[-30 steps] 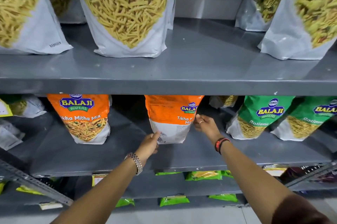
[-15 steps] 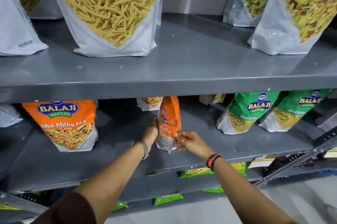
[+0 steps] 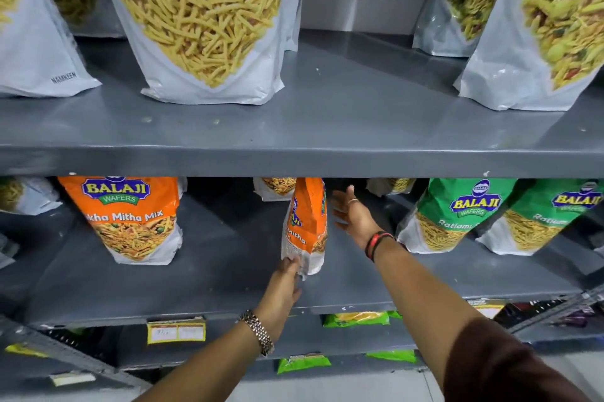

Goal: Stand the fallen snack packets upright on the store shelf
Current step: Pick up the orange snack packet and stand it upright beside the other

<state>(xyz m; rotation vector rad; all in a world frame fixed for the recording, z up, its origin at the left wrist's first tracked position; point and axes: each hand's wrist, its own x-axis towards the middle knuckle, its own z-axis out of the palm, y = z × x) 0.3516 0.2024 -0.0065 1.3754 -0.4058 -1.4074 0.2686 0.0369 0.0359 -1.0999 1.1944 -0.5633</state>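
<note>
View from the head camera of a grey metal store shelf (image 3: 202, 284) with two bare hands reaching in. The left hand (image 3: 287, 280) pinches the lower front corner of an orange snack packet (image 3: 305, 225), its fingertips closed on the white bottom edge; a metal bracelet (image 3: 258, 331) circles that wrist. The packet stands upright on the shelf and is turned nearly edge-on to the camera, so only part of its lettering can be read. The right hand (image 3: 351, 215) is released, fingers spread and palm open, just beside the packet's right face but apart from it; a ring shows on one finger and a red and black band (image 3: 377, 243) sits on the wrist, with a dark sleeve (image 3: 510, 369) lower on the arm. Well to the left of the left hand a second orange packet (image 3: 130, 218) stands upright facing forward. To the right of the right hand two green packets (image 3: 454, 215) lean back side by side, the farther one (image 3: 549, 215) partly cut by the edge of the frame. Behind the hands, small white packets sit at the back of the shelf, mostly hidden. On the upper shelf (image 3: 327, 127) above the hands stand large white bags with clear windows showing yellow fried sticks (image 3: 202, 19). Below the hands, lower shelves carry flat green packets (image 3: 356, 320) and a yellow price label (image 3: 176, 331).
</note>
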